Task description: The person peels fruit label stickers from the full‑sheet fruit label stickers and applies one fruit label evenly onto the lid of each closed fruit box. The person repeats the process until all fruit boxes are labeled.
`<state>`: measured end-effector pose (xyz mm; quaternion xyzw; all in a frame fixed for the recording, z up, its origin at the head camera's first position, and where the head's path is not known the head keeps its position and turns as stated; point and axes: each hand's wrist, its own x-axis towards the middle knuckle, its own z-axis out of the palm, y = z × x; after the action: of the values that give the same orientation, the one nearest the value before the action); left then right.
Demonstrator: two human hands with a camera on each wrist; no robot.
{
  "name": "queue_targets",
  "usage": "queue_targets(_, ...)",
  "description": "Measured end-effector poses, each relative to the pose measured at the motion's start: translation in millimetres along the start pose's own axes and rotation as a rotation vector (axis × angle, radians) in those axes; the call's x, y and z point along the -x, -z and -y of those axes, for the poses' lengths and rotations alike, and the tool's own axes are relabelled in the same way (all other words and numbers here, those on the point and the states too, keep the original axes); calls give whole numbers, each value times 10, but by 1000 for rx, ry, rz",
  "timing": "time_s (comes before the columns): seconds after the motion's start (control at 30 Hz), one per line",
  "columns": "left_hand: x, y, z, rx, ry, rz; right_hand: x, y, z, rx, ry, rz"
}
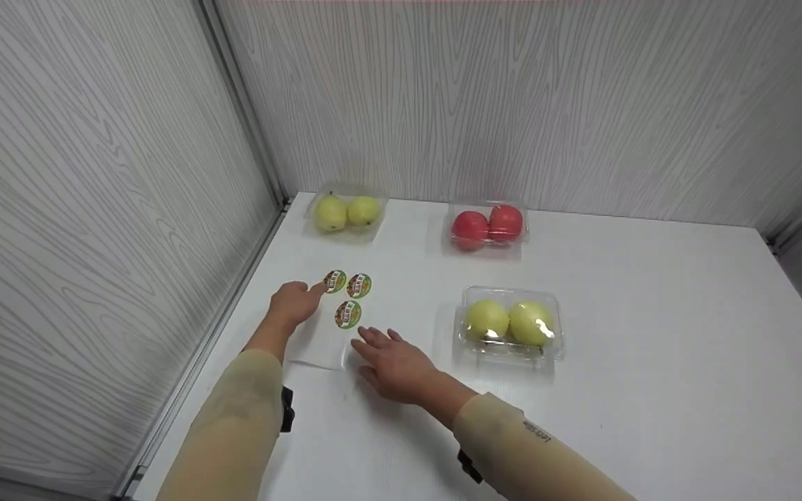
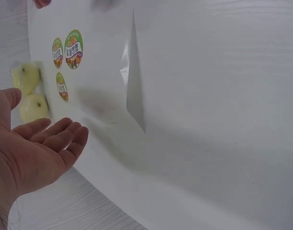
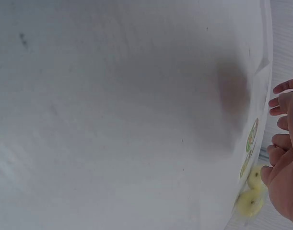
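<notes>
Head view: the left hand (image 1: 294,305) is at the left of a pale sheet (image 1: 321,341), its foremost finger reaching to the rim of the upper-left sticker (image 1: 335,281); whether it touches, I cannot tell. Nothing is pinched there. Beside that round label is the upper-right sticker (image 1: 358,285), with the lower sticker (image 1: 347,314) beneath, all three on the sheet. The right hand (image 1: 395,367) holds nothing, its fingers extended and slightly parted near the sheet's lower right. A clear box (image 1: 510,292) with two yellow-green fruits (image 1: 530,323) sits to its right, well apart. Two more clear boxes stand near the back panel, one with pears (image 1: 331,213), one with red fruit (image 1: 505,223). The white table (image 1: 651,383) stretches rightward from the nearer box; its left edge runs along the side panel, close to the left arm.

Left wrist view: palm and loosely bent fingers are released, apart from the stickers, thumb held away. One edge of the sheet rises off the tabletop.

Right wrist view: at the right border, fingers appear without any object in them; stickers and pears show beside, near the table's edge.
</notes>
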<state>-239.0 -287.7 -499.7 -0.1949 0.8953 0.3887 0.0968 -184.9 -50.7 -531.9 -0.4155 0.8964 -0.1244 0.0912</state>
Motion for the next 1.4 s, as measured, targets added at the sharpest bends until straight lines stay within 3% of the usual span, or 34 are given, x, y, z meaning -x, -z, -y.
queue_targets(0.17,12,25,-9,82,115,51,-48,-87,69,-13,43,36)
queue_targets(0.3,14,-3,-21,125,163,70,-69,-140,100,-9,68,59)
queue_targets(0.5,-2,-62,-37,191,172,89,-59,-225,66,57,85,89)
queue_targets(0.77,6,-77,-85,243,233,106,-2,-210,-22,28,63,117)
queue_targets(1.1,37,-161,-175,307,271,129,127,-144,-163,23,55,97)
queue_targets(1.4,-10,-338,-348,292,287,151,306,-101,-319,-28,54,8)
